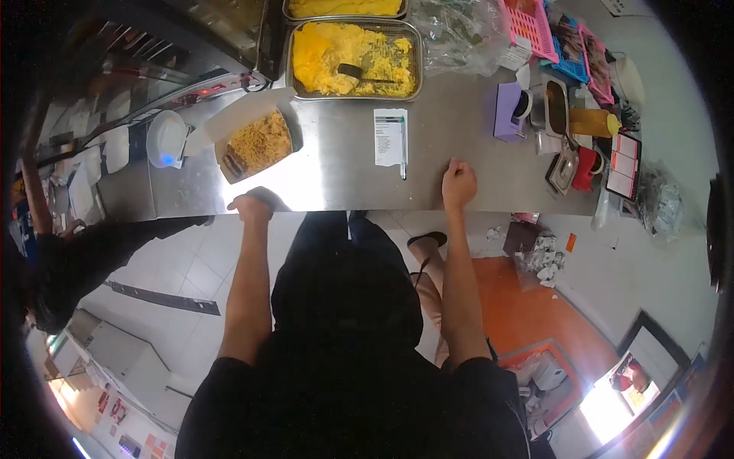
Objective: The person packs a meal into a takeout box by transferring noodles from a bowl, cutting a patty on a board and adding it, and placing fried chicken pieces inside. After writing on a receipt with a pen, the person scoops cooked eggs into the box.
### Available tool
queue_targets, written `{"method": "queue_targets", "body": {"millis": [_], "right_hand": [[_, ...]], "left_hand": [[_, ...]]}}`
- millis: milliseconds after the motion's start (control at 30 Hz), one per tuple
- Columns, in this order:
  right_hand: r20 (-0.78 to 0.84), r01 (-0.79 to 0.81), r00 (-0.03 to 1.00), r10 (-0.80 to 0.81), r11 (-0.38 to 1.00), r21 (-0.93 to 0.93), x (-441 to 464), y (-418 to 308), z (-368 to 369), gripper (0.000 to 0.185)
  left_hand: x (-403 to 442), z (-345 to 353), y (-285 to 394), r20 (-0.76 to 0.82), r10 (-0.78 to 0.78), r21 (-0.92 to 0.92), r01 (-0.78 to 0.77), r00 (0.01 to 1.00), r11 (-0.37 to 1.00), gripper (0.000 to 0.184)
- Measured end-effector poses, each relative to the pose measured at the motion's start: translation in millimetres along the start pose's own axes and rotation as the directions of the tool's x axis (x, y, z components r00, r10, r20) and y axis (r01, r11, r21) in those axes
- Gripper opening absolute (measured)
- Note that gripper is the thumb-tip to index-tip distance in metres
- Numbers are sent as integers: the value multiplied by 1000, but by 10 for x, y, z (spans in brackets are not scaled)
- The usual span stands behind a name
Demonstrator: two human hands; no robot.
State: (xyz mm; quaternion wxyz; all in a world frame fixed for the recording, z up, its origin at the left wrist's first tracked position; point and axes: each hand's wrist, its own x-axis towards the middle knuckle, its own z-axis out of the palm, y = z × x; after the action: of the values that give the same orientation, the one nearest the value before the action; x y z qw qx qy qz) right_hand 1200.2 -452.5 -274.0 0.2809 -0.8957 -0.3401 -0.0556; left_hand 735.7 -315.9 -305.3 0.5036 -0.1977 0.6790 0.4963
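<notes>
My left hand [252,205] is at the counter's front edge, just below an open cardboard box [264,170]. Its fingers look curled and lie in dark shadow, so whatever they hold is hidden. Inside the box are yellow-orange rice [261,143] and brown pieces of food [234,162] in one corner. My right hand [459,183] rests closed on the steel counter, with nothing visible in it. Left of it lie a printed paper slip [390,136] and a pen [404,164]. Farther back, a metal tray [419,57] holds yellow rice with a dark-ended utensil [350,71] in it.
White lids or plates [166,138] are stacked at the left beside a glass-fronted cabinet [176,61]. On the right are a purple holder [506,113], a sauce container [556,107], a yellow-capped bottle [592,122] and pink baskets [531,30]. Another person [69,260] stands at far left.
</notes>
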Motion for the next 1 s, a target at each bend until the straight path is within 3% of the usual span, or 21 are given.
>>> {"method": "queue_targets", "body": {"millis": [33, 67, 100, 233, 300, 500, 567, 600, 667, 700, 733, 833, 867, 1000], "right_hand": [[3, -6, 1000, 6, 1000, -2, 22, -21, 90, 35], [-97, -55, 994, 44, 993, -108, 37, -69, 190, 40], [-194, -113, 978, 71, 971, -212, 30, -95, 261, 46], [-182, -215, 968, 174, 948, -236, 36, -158, 271, 49], [-247, -152, 965, 88, 956, -253, 54, -153, 289, 47], [-255, -118, 966, 52, 962, -248, 60, -124, 309, 50], [-261, -122, 964, 54, 960, -254, 71, -139, 310, 50], [-268, -124, 962, 53, 959, -254, 77, -142, 312, 51], [-276, -123, 960, 48, 957, -263, 69, -132, 321, 51], [-287, -122, 957, 43, 957, -264, 73, -133, 333, 51], [-287, -121, 957, 41, 957, -265, 74, -135, 335, 51], [-207, -210, 965, 160, 945, -250, 59, -137, 306, 51], [-218, -195, 966, 141, 948, -250, 58, -135, 309, 51], [-225, -176, 967, 122, 954, -242, 66, -159, 304, 53]], "left_hand": [[-221, 138, -73, -233, 136, 116, -112, 963, 987, 60], [-488, 320, -132, -433, 288, 254, -191, 854, 948, 67], [-843, 546, -141, -618, 378, 411, -126, 690, 903, 70], [-886, 675, -146, -617, 334, 335, -146, 712, 931, 74], [-924, 715, -144, -635, 323, 345, -117, 702, 931, 74], [-971, 797, -148, -699, 350, 431, -23, 623, 902, 77], [-647, 609, -150, -565, 324, 471, -25, 759, 882, 81], [-532, 553, -164, -566, 322, 473, -21, 759, 881, 81], [-643, 590, -167, -413, 390, 562, -107, 823, 820, 72], [-696, 634, -205, -415, 388, 562, -104, 823, 821, 72], [-1160, 922, -235, -537, 374, 452, -116, 756, 884, 75], [-1180, 903, -189, -615, 330, 366, -112, 716, 924, 70], [-1078, 826, -156, -579, 318, 392, -86, 750, 916, 66], [-826, 705, -151, -603, 306, 365, -86, 737, 927, 69]]}}
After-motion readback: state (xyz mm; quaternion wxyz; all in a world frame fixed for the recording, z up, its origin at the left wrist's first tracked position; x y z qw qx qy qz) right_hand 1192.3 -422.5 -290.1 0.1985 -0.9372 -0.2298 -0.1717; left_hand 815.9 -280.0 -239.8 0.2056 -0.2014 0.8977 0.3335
